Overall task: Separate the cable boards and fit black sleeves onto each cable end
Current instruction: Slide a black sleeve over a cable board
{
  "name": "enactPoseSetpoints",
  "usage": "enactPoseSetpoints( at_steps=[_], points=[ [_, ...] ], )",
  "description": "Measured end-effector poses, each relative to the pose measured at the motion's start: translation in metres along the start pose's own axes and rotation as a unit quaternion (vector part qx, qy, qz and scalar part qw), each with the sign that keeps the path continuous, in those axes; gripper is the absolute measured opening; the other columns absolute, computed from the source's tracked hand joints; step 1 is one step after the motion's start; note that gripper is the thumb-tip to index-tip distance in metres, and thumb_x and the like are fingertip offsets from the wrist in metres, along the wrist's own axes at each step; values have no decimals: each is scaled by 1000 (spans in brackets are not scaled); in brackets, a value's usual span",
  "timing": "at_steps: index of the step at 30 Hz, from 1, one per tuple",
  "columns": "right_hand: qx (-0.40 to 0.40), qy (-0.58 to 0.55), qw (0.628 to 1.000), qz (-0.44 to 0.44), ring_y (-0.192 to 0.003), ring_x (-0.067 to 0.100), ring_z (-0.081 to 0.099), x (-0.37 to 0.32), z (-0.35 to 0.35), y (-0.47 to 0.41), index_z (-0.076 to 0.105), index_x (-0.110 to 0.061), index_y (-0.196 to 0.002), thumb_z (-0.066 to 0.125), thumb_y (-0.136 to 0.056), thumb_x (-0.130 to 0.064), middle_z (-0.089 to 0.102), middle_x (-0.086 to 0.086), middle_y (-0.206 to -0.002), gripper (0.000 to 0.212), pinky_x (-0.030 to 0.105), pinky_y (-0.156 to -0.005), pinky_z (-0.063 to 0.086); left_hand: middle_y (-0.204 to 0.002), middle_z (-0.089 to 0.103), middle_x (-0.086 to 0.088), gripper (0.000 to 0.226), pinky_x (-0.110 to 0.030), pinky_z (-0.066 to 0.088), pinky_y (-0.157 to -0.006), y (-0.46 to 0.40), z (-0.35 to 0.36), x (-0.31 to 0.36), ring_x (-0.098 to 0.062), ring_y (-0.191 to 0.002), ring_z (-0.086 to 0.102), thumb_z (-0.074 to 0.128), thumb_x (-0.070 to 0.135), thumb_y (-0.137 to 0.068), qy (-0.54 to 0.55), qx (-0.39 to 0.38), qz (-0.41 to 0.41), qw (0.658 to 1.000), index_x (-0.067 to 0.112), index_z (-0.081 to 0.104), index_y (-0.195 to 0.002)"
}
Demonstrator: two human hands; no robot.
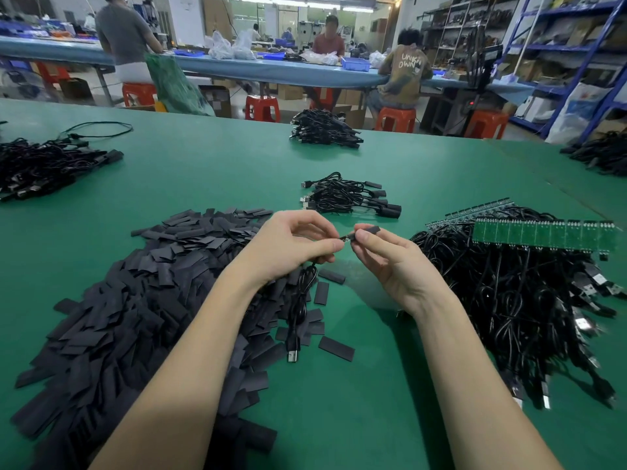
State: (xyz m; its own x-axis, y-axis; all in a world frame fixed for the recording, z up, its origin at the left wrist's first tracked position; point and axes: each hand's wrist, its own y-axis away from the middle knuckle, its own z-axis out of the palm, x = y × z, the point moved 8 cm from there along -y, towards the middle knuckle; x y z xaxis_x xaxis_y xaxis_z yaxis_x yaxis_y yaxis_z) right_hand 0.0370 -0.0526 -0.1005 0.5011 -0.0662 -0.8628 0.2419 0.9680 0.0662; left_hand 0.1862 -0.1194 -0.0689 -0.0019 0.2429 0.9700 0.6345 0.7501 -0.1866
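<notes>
At the centre of the frame the left hand (291, 242) pinches the small board end of a black cable (298, 300) between thumb and forefinger, the cable hanging down to its USB plug on the green table (210, 171), while the right hand (390, 256) has its fingers curled round a black sleeve (368, 229) held right at that cable end. A big heap of loose sleeves (135, 293) fills the lower left. A green strip of joined boards (543, 235) lies on a cable tangle at right, with a small pile of sleeved cables (349, 198) just above the hands.
</notes>
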Motion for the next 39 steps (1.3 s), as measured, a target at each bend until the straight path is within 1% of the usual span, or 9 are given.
enactPoseSetpoints(
  at_steps=[2,6,13,16,19,22,30,34,39],
  points=[
    [21,-10,1000,3,-79,14,73,1,-4,0,80,-5,-83,80,-67,-5,75,10,-88,16,16,-71,57,-82,78,-7,11,-22,57,-71,0,0,1,-22,-76,77,84,11,-82,-39,10,17,999,14,76,-89],
    [33,-26,999,9,-78,14,73,1,-5,-1,81,-5,-80,80,-66,-5,75,10,-88,14,16,-69,57,-80,79,-3,12,-20,57,-71,0,-1,1,-20,-77,77,83,12,-83,-56,29,33,997,18,80,-92],
    [29,-23,999,16,-80,15,73,7,-2,-2,81,-5,-77,81,-65,-5,75,9,-86,12,17,-72,58,-75,78,4,11,-18,57,-74,1,-4,4,-12,-76,76,83,16,-83,-134,20,39,990,25,82,-89],
    [24,-7,999,21,-82,16,74,6,-3,-2,81,-4,-80,81,-67,-6,75,10,-90,14,17,-72,58,-74,77,7,9,-14,53,-70,2,0,8,-7,-72,74,83,17,-83,-160,11,52,986,22,83,-89],
    [20,4,999,27,-83,16,74,8,-3,-1,81,-5,-79,81,-67,-7,75,11,-91,12,17,-74,58,-73,77,9,9,-13,53,-71,1,3,11,-5,-72,74,83,16,-83,-180,18,68,981,21,83,-90],
    [18,5,999,29,-81,16,74,9,-2,-1,81,-5,-79,81,-68,-7,75,11,-89,11,17,-73,58,-73,77,7,9,-14,53,-71,1,2,10,-6,-72,75,83,15,-82,-166,22,67,984,20,82,-89],
    [-21,10,999,38,-81,16,74,10,4,1,79,-2,-86,78,-71,-5,76,11,-90,15,17,-73,58,-77,78,-10,18,-22,57,-73,1,4,6,-23,-77,77,84,3,-78,-54,6,47,997,10,74,-92],
    [-40,27,998,41,-83,16,74,10,6,2,77,-1,-90,78,-71,-5,76,10,-90,19,17,-75,57,-79,78,-10,16,-22,58,-73,1,4,4,-23,-78,78,85,4,-78,-45,-12,39,998,12,78,-89],
    [-44,40,997,45,-83,16,74,13,8,2,80,-5,-85,79,-70,-8,76,11,-91,15,18,-76,58,-82,78,-11,15,-26,60,-75,1,3,2,-25,-81,78,86,5,-77,-32,-22,34,999,11,81,-89]
  ],
)
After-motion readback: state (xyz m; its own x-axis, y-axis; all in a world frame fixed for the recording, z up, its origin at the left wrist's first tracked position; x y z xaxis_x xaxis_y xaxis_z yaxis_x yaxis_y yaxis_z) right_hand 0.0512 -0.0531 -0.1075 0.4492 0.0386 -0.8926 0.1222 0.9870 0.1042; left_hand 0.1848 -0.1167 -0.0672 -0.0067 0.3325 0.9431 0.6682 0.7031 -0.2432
